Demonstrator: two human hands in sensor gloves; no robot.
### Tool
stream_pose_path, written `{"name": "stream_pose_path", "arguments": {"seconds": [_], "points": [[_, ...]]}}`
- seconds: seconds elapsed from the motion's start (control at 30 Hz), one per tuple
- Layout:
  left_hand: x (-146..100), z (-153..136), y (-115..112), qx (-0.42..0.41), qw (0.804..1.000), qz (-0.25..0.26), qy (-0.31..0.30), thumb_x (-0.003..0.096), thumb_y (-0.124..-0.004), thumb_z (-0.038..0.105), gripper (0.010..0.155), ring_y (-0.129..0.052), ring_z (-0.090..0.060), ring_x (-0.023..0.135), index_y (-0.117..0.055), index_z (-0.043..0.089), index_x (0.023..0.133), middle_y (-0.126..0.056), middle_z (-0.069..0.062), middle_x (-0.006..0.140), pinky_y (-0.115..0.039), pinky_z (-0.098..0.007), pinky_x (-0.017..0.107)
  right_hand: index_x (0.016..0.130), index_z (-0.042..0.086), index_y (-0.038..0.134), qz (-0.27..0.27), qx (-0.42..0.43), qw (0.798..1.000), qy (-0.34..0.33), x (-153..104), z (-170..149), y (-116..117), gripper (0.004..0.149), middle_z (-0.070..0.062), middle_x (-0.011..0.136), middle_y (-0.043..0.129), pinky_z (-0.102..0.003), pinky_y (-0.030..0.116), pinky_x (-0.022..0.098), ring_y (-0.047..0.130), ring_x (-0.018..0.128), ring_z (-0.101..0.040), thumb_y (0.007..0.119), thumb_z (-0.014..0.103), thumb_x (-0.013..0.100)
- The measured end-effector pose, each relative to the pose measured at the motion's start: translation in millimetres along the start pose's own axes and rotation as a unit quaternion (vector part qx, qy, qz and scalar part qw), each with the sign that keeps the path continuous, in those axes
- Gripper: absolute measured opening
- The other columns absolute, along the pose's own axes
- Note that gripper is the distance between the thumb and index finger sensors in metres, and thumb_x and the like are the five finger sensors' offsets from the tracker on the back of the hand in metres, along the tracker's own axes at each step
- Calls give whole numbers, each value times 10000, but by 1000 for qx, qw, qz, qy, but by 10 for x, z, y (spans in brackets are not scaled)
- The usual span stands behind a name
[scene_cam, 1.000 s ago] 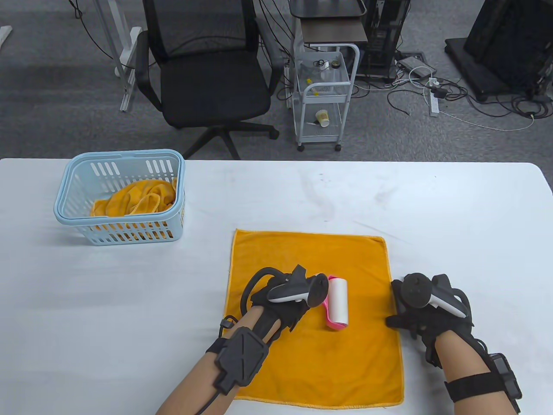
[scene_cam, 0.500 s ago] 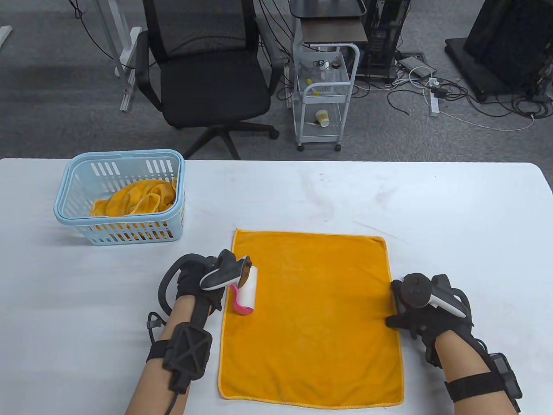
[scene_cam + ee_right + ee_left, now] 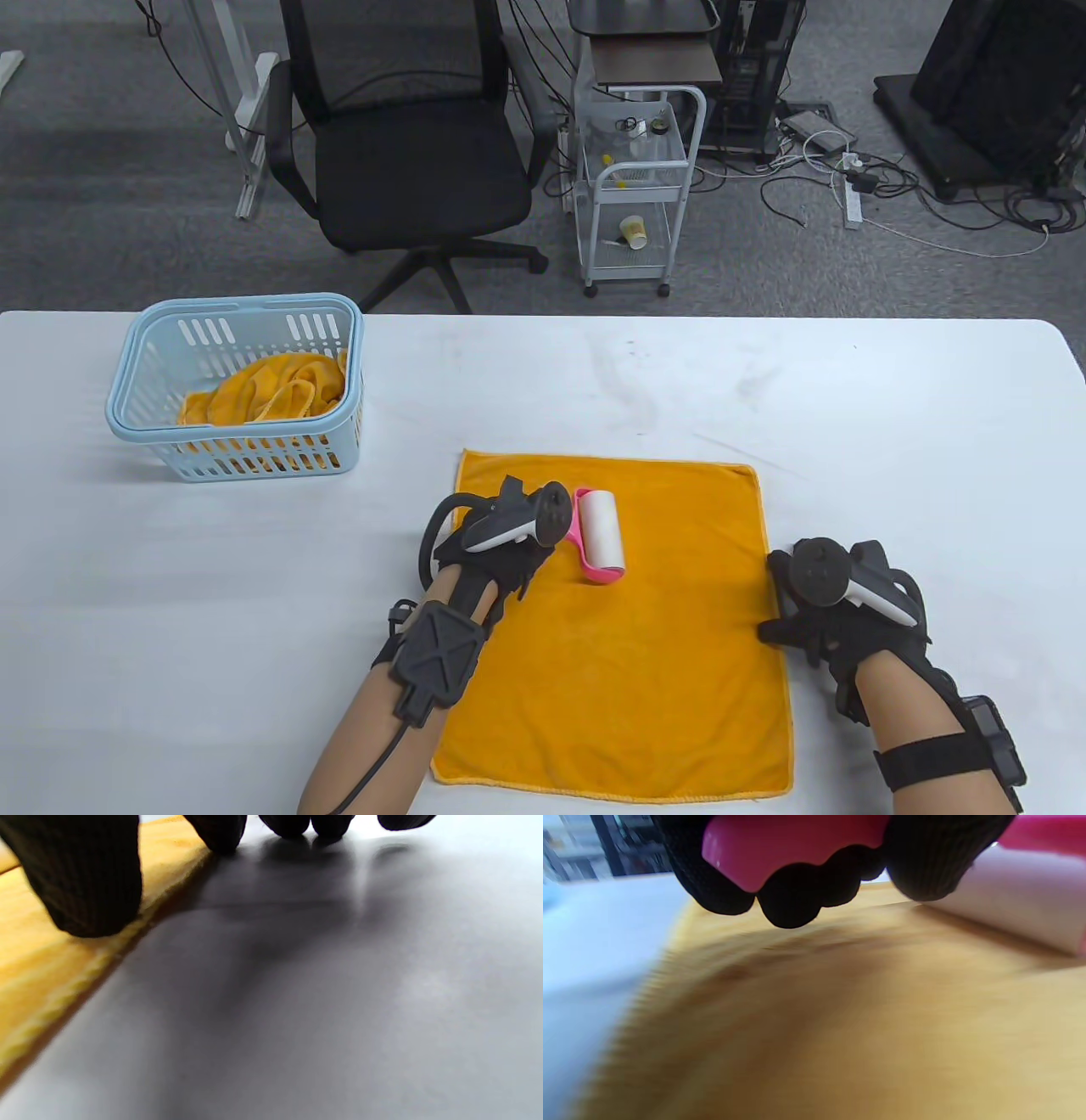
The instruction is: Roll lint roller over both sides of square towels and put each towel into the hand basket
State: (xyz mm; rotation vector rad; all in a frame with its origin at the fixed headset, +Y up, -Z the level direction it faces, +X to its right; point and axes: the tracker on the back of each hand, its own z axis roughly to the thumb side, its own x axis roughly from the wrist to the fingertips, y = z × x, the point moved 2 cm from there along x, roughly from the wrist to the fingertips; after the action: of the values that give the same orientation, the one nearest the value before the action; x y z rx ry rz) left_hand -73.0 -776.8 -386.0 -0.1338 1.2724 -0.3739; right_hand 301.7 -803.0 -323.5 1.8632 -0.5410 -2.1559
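— Back onto the cloth goes the lint roller (image 3: 601,535): half a second ago it sat at the towel's left edge, now the left hand (image 3: 501,543) has carried it rightward, into the far-left part of the orange towel (image 3: 645,662).

— And the grip?

— Clenched round the pink handle. The left wrist view shows black gloved fingers (image 3: 793,904) curled about the pink plastic, with the white drum lying on the fabric just to the right. Blurred picture, though.

— Describe the roller for us.

— White paper drum, bright pink frame and handle, drum lying roughly near-to-far, touching the towel.

— The other hand?

— Right hand (image 3: 836,611) hasn't budged. It rests at the towel's right edge, fingers fairly straight and relaxed, grasping nothing; in the right wrist view the thumb (image 3: 85,878) is over the stitched hem and the other fingertips are over the bare table.

— The towel itself?

— Spread flat, square, plush orange with a yellow hem, in the near middle of the white table (image 3: 891,424).

— And the basket?

— Pale blue slotted hand basket (image 3: 237,386) at the far left, well apart from the towel, with crumpled orange towels (image 3: 271,386) inside.

— Beyond the table?

— Grey carpet, a black office chair (image 3: 407,153), a small white cart (image 3: 636,187) with a paper cup on its lower shelf, and loose cables across the floor.
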Motion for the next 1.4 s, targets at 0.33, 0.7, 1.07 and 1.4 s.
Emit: {"name": "stream_pose_path", "arguments": {"seconds": [0.33,0.7,1.07,1.4], "points": [[-426,-882,54,215,962,-32,163,522,-796,360,471,-904,-266,851,-580,393,939,-750,55,988,-715,-577,707,1147,181,421,3,-4,1000,-1,-4,4,-3,919,-231,1168,316,-734,458,680,360,1048,-548,854,604,455],[-574,311,160,-12,998,-7,-61,518,-788,398,536,-903,-234,796,-520,347,979,-734,38,967,-752,-559,673,1146,183,422,3,-4,1000,-2,-3,5,-2,917,-232,1167,317,-735,457,680,359,1048,-548,854,603,456],[-465,808,-115,72,994,-9,-75,517,-790,367,493,-905,-251,805,-548,352,946,-745,38,958,-747,-557,681,1147,180,420,3,-4,1000,-3,-4,6,-2,919,-232,1168,315,-735,456,680,359,1048,-548,853,604,456],[-875,-577,-234,201,972,-50,113,522,-800,335,450,-921,-263,837,-583,366,915,-761,42,974,-733,-579,691,1147,178,422,5,-6,1000,-5,0,11,-7,917,-237,1167,319,-736,456,680,363,1045,-555,854,602,458]]}}
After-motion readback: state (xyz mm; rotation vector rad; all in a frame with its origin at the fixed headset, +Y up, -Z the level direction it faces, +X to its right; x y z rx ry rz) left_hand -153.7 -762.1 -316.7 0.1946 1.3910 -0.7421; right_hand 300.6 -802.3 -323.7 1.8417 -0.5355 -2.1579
